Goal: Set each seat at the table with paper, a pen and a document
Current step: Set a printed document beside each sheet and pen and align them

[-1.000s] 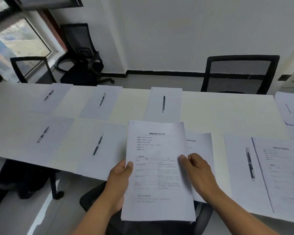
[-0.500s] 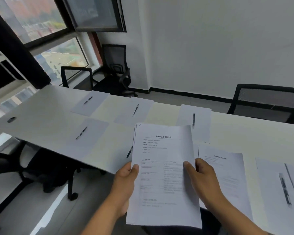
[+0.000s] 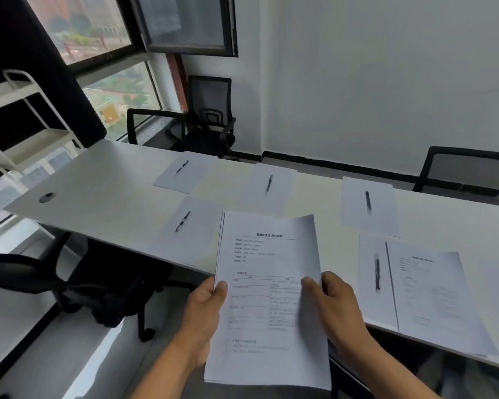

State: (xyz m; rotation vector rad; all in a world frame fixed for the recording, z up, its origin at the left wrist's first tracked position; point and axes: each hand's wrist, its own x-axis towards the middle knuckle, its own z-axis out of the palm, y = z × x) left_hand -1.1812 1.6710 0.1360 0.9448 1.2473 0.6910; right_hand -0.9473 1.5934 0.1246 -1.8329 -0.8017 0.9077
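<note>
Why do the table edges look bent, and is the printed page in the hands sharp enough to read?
Head view: the wide-angle lens bows the table edge. Daylight comes from the windows at left, leaving the chairs under the table dark. On the stack of documents, held by the left hand and right hand, only the heading is fairly crisp; the smaller text is blurred.

You hold a stack of printed documents (image 3: 268, 298) above the near edge. Five blank sheets lie flat, each under a black pen (image 3: 182, 221); one document (image 3: 432, 298) lies beside the rightmost.
</note>
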